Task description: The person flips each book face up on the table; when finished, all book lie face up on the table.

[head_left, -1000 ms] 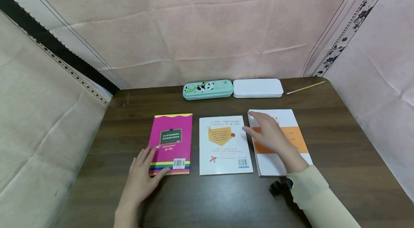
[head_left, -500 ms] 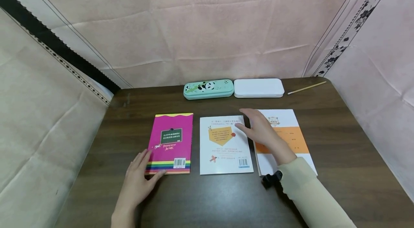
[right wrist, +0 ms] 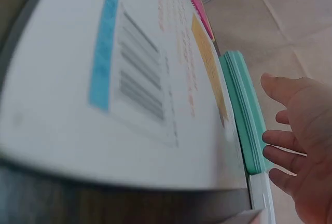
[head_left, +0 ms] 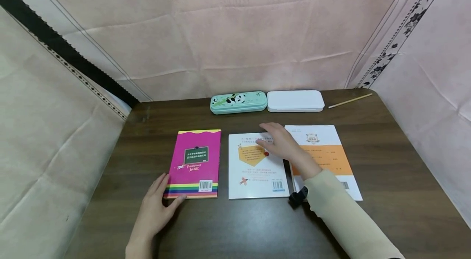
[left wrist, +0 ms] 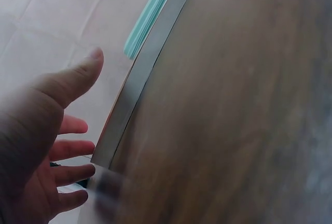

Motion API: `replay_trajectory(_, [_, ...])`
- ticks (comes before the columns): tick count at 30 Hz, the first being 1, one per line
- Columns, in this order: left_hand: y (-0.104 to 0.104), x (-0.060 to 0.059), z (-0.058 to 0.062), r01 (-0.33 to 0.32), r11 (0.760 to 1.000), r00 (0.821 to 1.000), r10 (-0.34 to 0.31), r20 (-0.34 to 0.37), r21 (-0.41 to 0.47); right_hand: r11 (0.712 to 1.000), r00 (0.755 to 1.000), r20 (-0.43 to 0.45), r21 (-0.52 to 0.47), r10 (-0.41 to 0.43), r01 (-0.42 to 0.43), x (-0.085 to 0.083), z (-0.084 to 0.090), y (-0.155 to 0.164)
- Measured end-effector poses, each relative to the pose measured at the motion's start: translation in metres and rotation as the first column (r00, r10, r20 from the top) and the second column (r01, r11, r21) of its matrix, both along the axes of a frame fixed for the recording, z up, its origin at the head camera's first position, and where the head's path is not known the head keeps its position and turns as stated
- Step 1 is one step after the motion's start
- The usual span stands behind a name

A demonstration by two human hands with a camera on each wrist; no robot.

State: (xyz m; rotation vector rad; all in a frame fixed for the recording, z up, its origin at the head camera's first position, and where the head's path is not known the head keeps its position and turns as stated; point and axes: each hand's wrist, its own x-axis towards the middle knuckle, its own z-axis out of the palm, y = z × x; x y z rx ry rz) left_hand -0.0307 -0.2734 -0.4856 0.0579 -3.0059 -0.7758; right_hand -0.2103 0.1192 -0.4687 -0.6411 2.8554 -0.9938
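The right hand (head_left: 281,143) is over the top right part of the white book (head_left: 254,187), thumb and fingers loose and apart, and from where I stand I can't tell if it touches. The left hand (head_left: 152,210), its thumb away from its fingers too, is by the bottom left corner of the pink book (head_left: 196,138), and the orange and white book (head_left: 327,159) lies partly under the right arm. Farther back on the brown desk (head_left: 220,228), a green panda case (head_left: 238,103) sits just beside a white case (head_left: 295,101), with a thin yellow stick (head_left: 349,101) to their right.
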Motion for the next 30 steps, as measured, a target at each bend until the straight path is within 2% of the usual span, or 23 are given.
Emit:
replay_trajectory(6, [-0.005, 0.003, -0.006, -0.005, 0.999, 0.999, 0.006, -0.045, 0.035, 1.0, 1.0, 0.014, -0.012, 0.026, -0.026, -0.006, -0.002, -0.011])
replay_trajectory(13, [-0.004, 0.003, -0.004, -0.028, 0.999, 0.998, 0.029, -0.061, 0.023, 0.999, 0.999, 0.042, 0.033, 0.029, -0.03, -0.014, -0.006, -0.028])
replay_trajectory(19, [-0.003, 0.004, -0.003, -0.028, 0.999, 0.996, 0.029, -0.082, 0.022, 0.994, 0.996, 0.018, 0.062, 0.088, -0.089, -0.023, -0.015, -0.042])
replay_trajectory(24, [-0.003, 0.004, -0.003, -0.018, 0.999, 0.994, 0.023, -0.111, 0.038, 0.992, 0.993, -0.007, 0.046, 0.12, -0.12, -0.03, -0.023, -0.054])
replay_trajectory(30, [-0.002, 0.003, -0.005, -0.018, 0.998, 0.994, 0.024, -0.105, 0.061, 0.985, 0.985, -0.005, 0.024, 0.173, -0.172, -0.035, -0.025, -0.067])
